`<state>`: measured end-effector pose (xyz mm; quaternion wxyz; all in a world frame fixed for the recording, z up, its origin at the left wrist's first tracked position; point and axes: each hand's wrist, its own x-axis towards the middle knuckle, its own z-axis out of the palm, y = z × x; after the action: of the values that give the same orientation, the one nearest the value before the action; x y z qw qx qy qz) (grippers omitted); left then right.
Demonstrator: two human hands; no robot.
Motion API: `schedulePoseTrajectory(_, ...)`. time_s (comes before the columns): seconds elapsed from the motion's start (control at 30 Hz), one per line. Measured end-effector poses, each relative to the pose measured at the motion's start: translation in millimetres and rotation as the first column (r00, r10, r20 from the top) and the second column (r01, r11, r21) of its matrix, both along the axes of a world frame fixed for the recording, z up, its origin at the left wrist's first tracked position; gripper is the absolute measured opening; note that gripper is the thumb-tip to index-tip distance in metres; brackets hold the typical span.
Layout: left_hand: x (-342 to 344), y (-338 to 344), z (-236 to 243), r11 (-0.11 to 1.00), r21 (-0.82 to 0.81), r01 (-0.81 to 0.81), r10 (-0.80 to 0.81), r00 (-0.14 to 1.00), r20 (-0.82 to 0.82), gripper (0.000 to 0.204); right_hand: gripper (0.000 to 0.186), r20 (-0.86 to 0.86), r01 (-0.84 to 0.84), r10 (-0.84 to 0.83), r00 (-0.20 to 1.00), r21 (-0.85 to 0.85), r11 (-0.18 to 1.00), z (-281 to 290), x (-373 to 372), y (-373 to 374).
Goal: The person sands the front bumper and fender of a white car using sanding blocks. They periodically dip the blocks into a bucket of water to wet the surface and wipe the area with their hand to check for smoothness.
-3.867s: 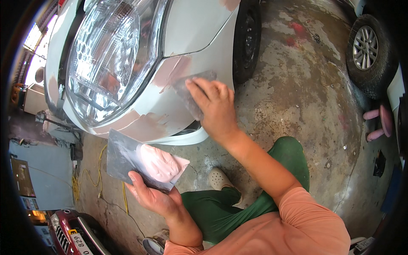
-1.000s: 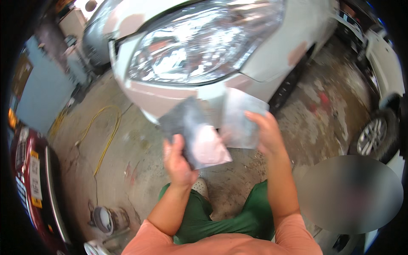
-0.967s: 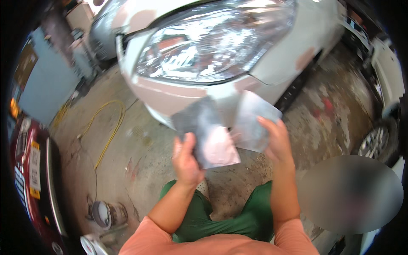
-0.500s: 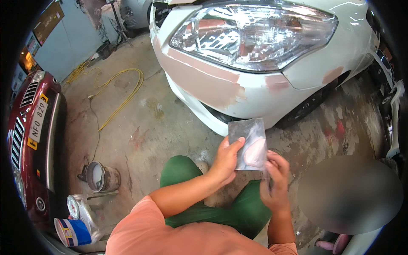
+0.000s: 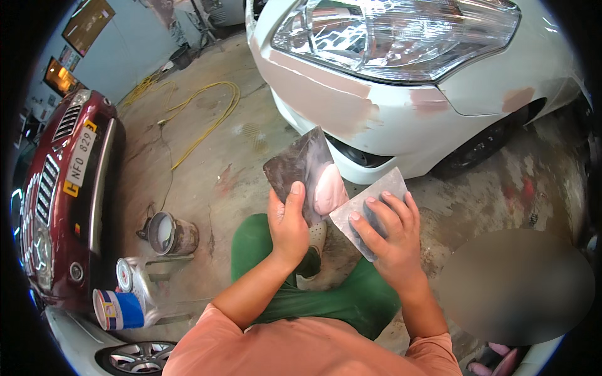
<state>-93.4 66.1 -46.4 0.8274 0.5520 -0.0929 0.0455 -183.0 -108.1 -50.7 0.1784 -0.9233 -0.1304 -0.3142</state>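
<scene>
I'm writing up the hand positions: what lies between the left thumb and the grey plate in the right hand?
The head view shows a mound of pink paste there, on the dark plate held by the left hand.

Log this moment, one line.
left hand: grips dark plate bearing pink paste; right hand: holds grey sheet; ahead: white car, pinkish patches

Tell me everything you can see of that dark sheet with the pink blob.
The dark sheet is thin, flat and four-cornered, grey with whitish smears; perhaps plastic or metal, I can't tell. A mound of pink paste sits near its right edge. The left hand grips it, thumb on top. One corner points toward the white car; a paler sheet comes close, contact unclear.
</scene>
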Motion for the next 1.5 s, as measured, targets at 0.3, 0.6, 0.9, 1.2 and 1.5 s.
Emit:
schedulePoseTrajectory(0.3,12,15,42,0.965,0.069,-0.252,0.225,0.937,0.269,0.043,0.047,-0.183,-0.182,0.409,0.894,0.688,0.703,-54,3,18)
schedulePoseTrajectory(0.6,111,83,-6,0.907,-0.415,-0.071,0.013,0.990,-0.141,0.034,0.051,0.276,0.208,0.455,0.847,0.617,-0.759,-83,20,60)
schedulePoseTrajectory(0.9,150,174,-90,0.877,-0.353,0.325,-0.471,0.724,-0.504,0.055,0.052,0.126,0.001,0.157,0.980,0.778,-0.628,-54,111,128)
schedulePoseTrajectory(1.2,243,257,-55,0.408,-0.627,0.664,-0.913,0.278,-0.299,0.047,0.048,0.127,-0.130,-0.035,0.991,0.899,-0.417,8,258,257)
schedulePoseTrajectory(1.5,355,320,-52,0.403,-0.642,0.652,-0.914,0.261,-0.310,0.047,0.050,-0.203,0.207,0.057,0.977,0.871,-0.445,14,395,337)
